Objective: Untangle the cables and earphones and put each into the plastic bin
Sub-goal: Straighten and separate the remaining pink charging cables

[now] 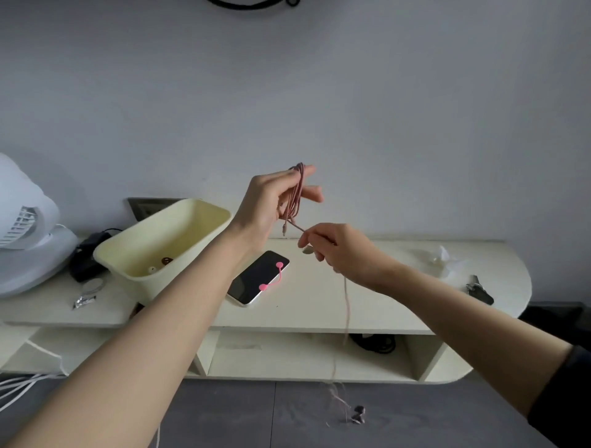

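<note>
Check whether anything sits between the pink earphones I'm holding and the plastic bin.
Nothing visible does. The pink earphones wound on the left hand are just right of the plastic bin, whose top is open; the phone lies lower, on the shelf.

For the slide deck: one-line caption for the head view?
Left hand holds the wound pink cable; right hand pinches its free strand, earbuds dangling below.

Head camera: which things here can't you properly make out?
All in the head view:
1. Small items in the plastic bin: too small to identify.
2. Pale piece in the right hand: mostly covered by its fingers.
3. Low end of the pink cord: blurred, tiny.
4. Dark coil on the lower shelf: shadowed.
5. Black object: cut off by top edge.
</note>
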Demonstrator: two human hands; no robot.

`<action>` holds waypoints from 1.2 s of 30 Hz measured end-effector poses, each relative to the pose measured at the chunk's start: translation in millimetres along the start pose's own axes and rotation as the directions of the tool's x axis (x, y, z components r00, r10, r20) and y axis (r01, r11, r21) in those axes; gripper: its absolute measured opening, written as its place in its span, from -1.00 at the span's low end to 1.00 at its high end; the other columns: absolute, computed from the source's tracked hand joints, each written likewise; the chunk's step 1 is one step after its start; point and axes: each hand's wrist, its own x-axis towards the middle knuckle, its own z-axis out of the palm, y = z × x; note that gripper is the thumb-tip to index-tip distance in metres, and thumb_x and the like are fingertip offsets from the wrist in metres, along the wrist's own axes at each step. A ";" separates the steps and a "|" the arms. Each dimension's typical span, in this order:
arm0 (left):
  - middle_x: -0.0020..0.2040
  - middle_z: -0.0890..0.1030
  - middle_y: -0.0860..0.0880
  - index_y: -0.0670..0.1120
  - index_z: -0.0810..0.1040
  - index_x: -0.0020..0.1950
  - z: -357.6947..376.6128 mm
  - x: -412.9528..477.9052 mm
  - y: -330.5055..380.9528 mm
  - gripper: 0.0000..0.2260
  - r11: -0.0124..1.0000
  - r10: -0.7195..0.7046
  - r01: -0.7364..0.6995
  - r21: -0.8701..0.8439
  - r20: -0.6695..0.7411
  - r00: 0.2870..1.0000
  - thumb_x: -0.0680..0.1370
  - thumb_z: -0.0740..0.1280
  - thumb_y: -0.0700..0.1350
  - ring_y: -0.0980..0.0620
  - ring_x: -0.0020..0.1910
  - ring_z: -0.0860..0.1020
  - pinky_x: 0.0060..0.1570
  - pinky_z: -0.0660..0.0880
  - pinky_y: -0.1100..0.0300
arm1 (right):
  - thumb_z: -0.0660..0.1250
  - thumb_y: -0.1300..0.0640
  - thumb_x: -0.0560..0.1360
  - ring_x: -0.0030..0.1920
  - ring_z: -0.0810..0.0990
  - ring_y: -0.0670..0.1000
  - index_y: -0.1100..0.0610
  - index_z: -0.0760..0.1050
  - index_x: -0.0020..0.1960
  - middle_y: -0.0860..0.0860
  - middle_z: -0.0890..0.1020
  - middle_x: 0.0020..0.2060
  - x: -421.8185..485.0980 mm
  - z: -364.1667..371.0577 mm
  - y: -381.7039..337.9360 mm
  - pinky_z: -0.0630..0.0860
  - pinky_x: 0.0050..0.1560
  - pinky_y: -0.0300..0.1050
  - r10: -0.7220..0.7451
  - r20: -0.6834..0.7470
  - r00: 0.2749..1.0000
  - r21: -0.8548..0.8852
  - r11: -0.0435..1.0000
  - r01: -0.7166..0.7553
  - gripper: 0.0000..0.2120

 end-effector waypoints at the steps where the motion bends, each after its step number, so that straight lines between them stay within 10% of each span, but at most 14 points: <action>1: -0.24 0.69 -0.01 -0.01 0.57 0.10 -2.2 1.0 1.0 -0.79 0.996 0.007 -0.008 0.090 0.014 1.000 0.59 0.17 -0.04 0.02 0.15 0.57 -0.14 0.37 0.14 | 0.10 0.17 0.60 -0.49 0.36 -0.19 0.03 0.54 -0.13 -0.07 0.44 -0.38 -0.5 -5.2 -3.4 0.25 -0.45 -0.39 -0.017 0.002 1.000 -0.040 0.999 0.017 -0.74; 6: -0.28 0.68 0.00 -0.14 0.62 0.11 -12.0 1.8 9.5 -0.75 0.936 -0.094 0.063 0.347 0.073 0.993 0.61 0.18 -0.10 0.26 -0.18 0.57 -0.13 0.34 0.29 | 0.18 0.13 0.59 -0.55 0.38 -0.24 0.08 0.60 -0.12 -0.06 0.43 -0.39 -0.2 -32.7 -20.8 0.25 -0.54 -0.46 -0.062 0.004 0.998 -0.116 0.991 0.062 -0.77; 11: -0.37 0.58 -0.17 -0.12 0.67 -0.12 -12.5 -2.7 13.0 -0.72 0.912 -0.274 0.178 0.370 0.226 0.935 0.59 0.17 -0.15 0.04 -0.44 0.45 -0.39 0.31 0.26 | 0.32 0.03 0.51 -0.47 0.35 -0.16 0.00 0.63 -0.19 -0.17 0.50 -0.44 11.5 -60.9 -31.0 0.26 -0.45 -0.38 -0.129 -0.046 0.991 -0.215 0.970 0.116 -0.84; 15: -0.38 0.47 -0.17 -0.12 0.71 -0.15 -9.5 -3.4 14.4 -0.62 0.950 -0.312 0.299 0.090 0.320 0.895 0.59 0.10 -0.16 -0.03 -0.28 0.31 -0.25 0.34 0.14 | 0.38 0.05 0.48 -0.47 0.40 -0.25 0.05 0.63 -0.19 -0.17 0.54 -0.40 21.1 -75.5 -37.3 0.28 -0.43 -0.44 -0.180 -0.094 0.979 -0.228 0.961 0.154 -0.88; 22: -0.57 0.30 0.04 -0.24 0.64 0.00 -9.1 -1.8 34.1 -0.65 0.829 -0.106 0.335 -0.447 0.464 0.880 0.47 0.12 -0.12 0.14 -0.59 0.21 0.02 0.49 -0.26 | 0.29 0.09 0.54 -0.55 0.33 -0.20 0.06 0.57 -0.26 -0.15 0.46 -0.49 32.4 -81.3 -45.5 0.20 -0.49 -0.41 -0.221 -0.209 0.953 -0.131 0.972 0.196 -0.78; 27: -0.52 0.31 0.03 -0.28 0.63 0.03 -11.2 7.5 44.3 -0.66 0.749 -0.084 0.290 -0.596 0.350 0.933 0.49 0.12 -0.16 0.15 -0.59 0.24 -0.22 0.44 0.21 | 0.22 0.09 0.58 -0.44 0.26 -0.07 0.04 0.53 -0.32 -0.22 0.46 -0.60 37.2 -60.7 -37.9 0.21 -0.42 -0.23 -0.118 -0.198 0.973 0.024 0.992 0.125 -0.69; 33: -0.47 0.34 0.10 -0.22 0.50 0.18 -20.7 13.4 41.1 -0.69 0.677 -0.045 0.208 -0.706 0.243 0.969 0.54 0.12 -0.11 0.19 -0.56 0.28 0.02 0.43 -0.36 | 0.17 0.10 0.60 -0.43 0.31 -0.08 0.05 0.57 -0.19 -0.08 0.49 -0.39 32.9 -32.6 -20.9 0.25 -0.44 -0.30 -0.016 -0.117 0.993 0.140 0.990 0.033 -0.73; 36: -0.44 0.35 0.07 -0.27 0.48 0.25 -20.1 15.9 40.0 -0.67 0.669 -0.073 0.118 -0.734 0.093 0.993 0.62 0.08 -0.13 0.16 -0.52 0.30 -0.13 0.61 -0.06 | 0.16 0.12 0.60 -0.46 0.32 -0.11 0.02 0.57 -0.18 -0.08 0.49 -0.39 24.5 -15.2 -15.6 0.27 -0.45 -0.32 -0.004 -0.034 0.999 0.135 0.991 0.008 -0.73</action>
